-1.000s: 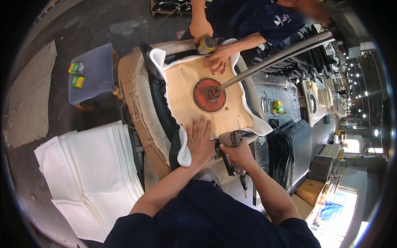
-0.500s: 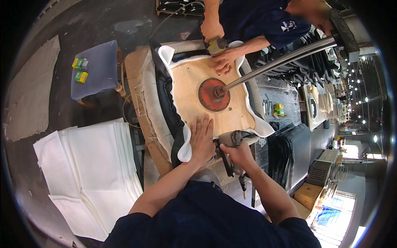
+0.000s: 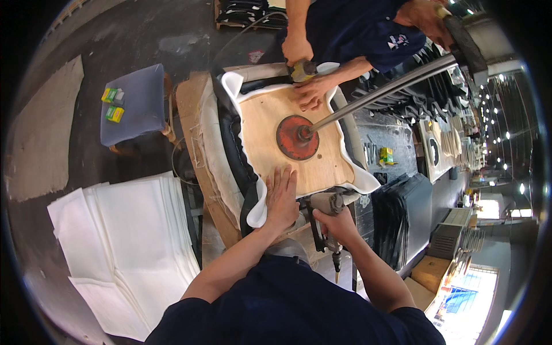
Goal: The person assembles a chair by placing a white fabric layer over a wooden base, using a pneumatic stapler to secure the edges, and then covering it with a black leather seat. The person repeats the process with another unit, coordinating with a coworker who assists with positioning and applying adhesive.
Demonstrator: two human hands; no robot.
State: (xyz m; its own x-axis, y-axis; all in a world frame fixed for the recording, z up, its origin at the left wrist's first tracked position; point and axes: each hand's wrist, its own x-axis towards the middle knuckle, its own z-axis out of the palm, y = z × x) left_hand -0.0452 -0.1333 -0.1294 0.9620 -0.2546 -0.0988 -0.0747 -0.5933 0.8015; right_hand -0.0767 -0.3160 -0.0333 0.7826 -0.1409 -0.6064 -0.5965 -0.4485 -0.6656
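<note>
My left hand [image 3: 282, 201] lies with fingers outstretched on the near edge of a plywood seat panel [image 3: 261, 123], beside its white padding [image 3: 258, 207]. Wrapped around a grey air staple gun [image 3: 328, 204], my right hand [image 3: 340, 225] keeps the tool at the panel's near right edge. Black cover material [image 3: 234, 144] borders the panel. A red round plate [image 3: 290, 146] on a slanted metal rod [image 3: 385, 89] rests on the plywood. Across from me, a co-worker grips a yellow staple gun [image 3: 305, 70] and lays the other hand [image 3: 312, 93] on the panel.
To the left stand a stack of white sheets [image 3: 141, 230] and a grey-blue padded stool [image 3: 135, 106] bearing green-and-yellow boxes [image 3: 114, 114]. A pile of black sheets [image 3: 411, 207] sits at right, near another small box [image 3: 386, 155]. The rod crosses the upper right.
My right hand and staple gun have shifted slightly right and toward me. My left hand stays in place on the panel. The co-worker has leaned a little, hands still at the far edge.
</note>
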